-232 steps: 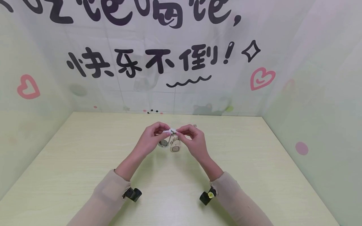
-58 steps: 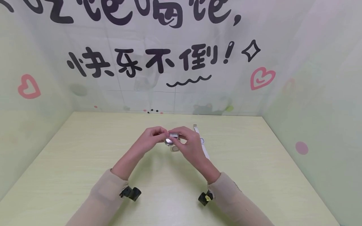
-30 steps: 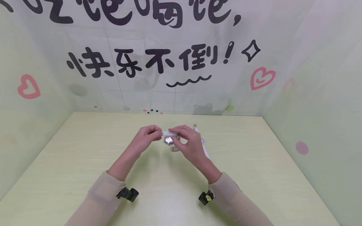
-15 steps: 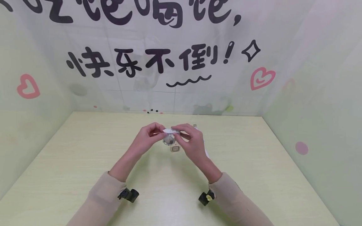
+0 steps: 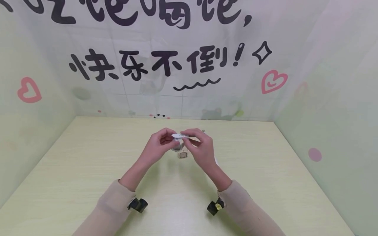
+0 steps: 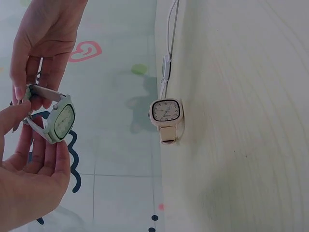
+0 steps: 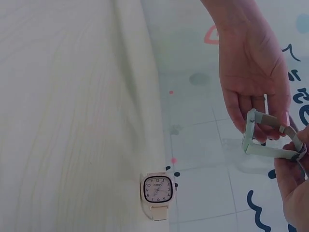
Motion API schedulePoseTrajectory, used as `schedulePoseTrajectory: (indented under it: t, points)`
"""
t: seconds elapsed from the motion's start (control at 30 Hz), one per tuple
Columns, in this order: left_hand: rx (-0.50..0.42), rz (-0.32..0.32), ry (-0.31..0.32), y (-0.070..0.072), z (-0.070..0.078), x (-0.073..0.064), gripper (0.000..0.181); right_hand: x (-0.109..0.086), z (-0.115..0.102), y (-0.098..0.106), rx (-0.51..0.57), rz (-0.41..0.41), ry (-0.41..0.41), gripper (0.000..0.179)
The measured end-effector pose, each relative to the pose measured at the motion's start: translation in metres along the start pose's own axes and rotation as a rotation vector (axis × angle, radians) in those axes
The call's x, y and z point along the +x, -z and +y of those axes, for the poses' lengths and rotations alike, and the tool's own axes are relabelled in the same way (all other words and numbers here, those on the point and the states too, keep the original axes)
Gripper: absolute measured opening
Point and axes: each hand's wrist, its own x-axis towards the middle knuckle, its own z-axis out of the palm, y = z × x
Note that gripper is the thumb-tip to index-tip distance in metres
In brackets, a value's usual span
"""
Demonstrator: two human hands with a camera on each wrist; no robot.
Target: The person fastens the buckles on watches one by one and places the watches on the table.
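Note:
Both hands hold a pale green wristwatch [image 6: 63, 121] in the air, its strap [image 5: 178, 135] bent into a loop. My left hand [image 5: 157, 146] has its thumb on the strap and its fingertips beside the watch case, as the left wrist view shows. With thumb and fingers, my right hand [image 5: 202, 147] pinches the strap close to the left fingertips. Whether the strap ends are fastened, I cannot tell. Just below the hands, a cream wristwatch [image 5: 183, 154] with a square face lies on the table.
A white-strapped watch [image 6: 167, 67] lies beyond the cream one, mostly hidden behind my right hand in the head view. The pale wooden table [image 5: 177, 196] ends at a printed cloth wall [image 5: 141, 105], and similar cloth stands at both sides.
A second ago the strap stretched flat between the hands. Since then the left hand has moved right, closer to the right hand, and the strap has risen slightly.

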Motion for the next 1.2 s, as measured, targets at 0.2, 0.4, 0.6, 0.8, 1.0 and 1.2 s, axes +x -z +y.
schedulePoseTrajectory:
  t: [0.2, 0.4, 0.6, 0.8, 1.0, 1.2]
  points:
    - [0.014, 0.022, -0.011, -0.0004, 0.001, 0.0001, 0.026, -0.0006, 0.0, -0.0004, -0.002, -0.023, 0.016, 0.018]
    - [0.053, 0.031, -0.004, 0.0009, 0.0023, -0.0007, 0.021, -0.0017, 0.0016, -0.0036, -0.043, -0.044, 0.04, 0.025]
    - [0.074, 0.014, 0.008, 0.0025, 0.0041, -0.0017, 0.019, -0.0035, 0.0042, -0.0043, -0.065, -0.064, 0.043, 0.03]
    - [0.13, -0.01, 0.023, 0.0047, 0.0081, -0.004, 0.019, -0.0022, 0.0035, 0.0003, -0.14, -0.107, 0.092, 0.02]
    - [0.163, -0.02, 0.029, 0.0044, 0.0075, -0.0044, 0.018, -0.0018, 0.0049, 0.0038, -0.234, -0.097, 0.185, 0.012]
    - [0.164, -0.01, 0.026, 0.0037, 0.0054, -0.0043, 0.016, -0.0041, 0.0079, 0.0045, -0.288, -0.08, 0.255, 0.01]
